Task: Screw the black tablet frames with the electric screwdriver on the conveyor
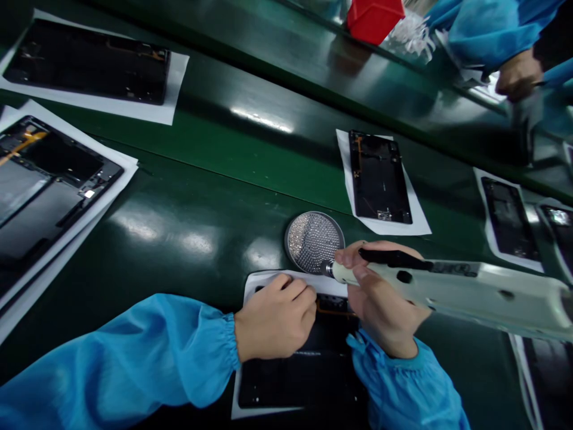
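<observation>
My right hand (pixel 385 295) is wrapped around a pale electric screwdriver (pixel 474 298) with a black lever. The screwdriver's tip reaches the near rim of a round dish of small screws (pixel 316 242). Below the dish, a dark tablet housing (pixel 298 379) lies on a white sheet (pixel 264 279), with an orange flex cable near its top edge. Over the upper left part of that housing sits my left hand (pixel 277 316), its fingers curled together. Whatever its fingertips pinch, if anything, is hidden.
Another opened tablet (pixel 380 176) lies beyond the dish on the green bench (pixel 210 179). More tablets on white sheets stand at the left (pixel 58 161), far left (pixel 89 60) and right (pixel 510 218). A red bin (pixel 375 21) and a co-worker's hand (pixel 519 74) are across the bench.
</observation>
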`<state>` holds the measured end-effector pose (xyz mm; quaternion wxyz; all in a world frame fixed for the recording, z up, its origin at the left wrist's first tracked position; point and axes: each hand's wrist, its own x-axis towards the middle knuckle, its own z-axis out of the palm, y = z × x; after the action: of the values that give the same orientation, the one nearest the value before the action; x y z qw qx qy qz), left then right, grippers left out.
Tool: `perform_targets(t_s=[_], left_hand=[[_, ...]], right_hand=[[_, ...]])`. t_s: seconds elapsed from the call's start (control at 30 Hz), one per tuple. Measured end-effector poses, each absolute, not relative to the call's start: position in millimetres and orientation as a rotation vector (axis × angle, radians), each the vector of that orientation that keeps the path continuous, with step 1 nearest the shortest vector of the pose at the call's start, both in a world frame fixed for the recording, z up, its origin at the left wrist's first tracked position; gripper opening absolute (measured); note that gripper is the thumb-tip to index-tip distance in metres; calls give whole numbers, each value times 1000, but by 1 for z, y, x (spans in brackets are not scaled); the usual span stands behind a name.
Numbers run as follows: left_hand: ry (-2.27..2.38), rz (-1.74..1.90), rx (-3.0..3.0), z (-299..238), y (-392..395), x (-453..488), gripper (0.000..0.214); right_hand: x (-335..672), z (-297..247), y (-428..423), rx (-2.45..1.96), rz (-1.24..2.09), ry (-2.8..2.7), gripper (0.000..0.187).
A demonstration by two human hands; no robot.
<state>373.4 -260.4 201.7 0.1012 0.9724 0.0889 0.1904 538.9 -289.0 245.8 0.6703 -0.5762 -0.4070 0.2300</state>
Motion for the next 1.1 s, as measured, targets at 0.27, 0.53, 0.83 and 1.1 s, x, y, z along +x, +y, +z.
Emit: perform_targets(t_s=[0.27, 0.53, 0.83, 1.1], left_hand=[[251, 530, 2879, 202, -261, 371, 29], [269, 585, 2863, 198, -258, 371, 26], [366, 671, 2750, 206, -249, 374, 20], [373, 690, 2735, 212, -248, 374, 22]], right_hand=[[539, 246, -286, -1188, 592, -928, 24], [538, 251, -286, -1186, 558, -900, 26], [537, 271, -314, -1202, 800, -1008, 36], [534, 266, -313, -1234, 817, -1073, 32]])
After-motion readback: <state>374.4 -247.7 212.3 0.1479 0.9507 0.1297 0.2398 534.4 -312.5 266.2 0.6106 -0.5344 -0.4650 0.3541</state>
